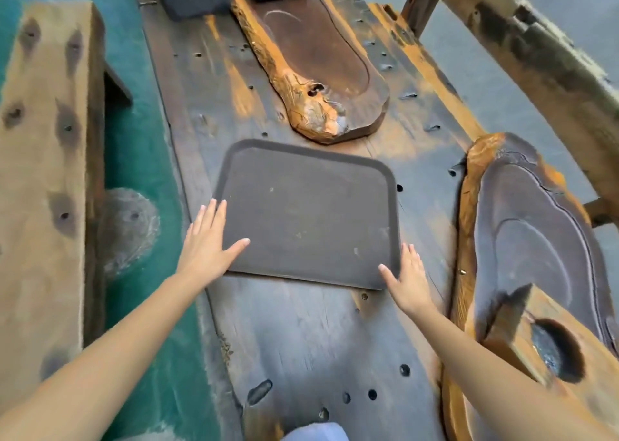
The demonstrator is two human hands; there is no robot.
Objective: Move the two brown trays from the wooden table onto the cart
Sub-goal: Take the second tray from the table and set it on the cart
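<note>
Brown tray (308,213) betw. both flat hands, unfilled

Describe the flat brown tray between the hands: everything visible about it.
The brown tray is a dark, matte rounded rectangle with a low raised rim and pale scuffs. It lies flat, slightly skewed, on the wooden table. The left hand rests open on its near-left edge; the right hand touches its near-right corner. Not lifted.

Head view — downward, close over table (301,357)
</note>
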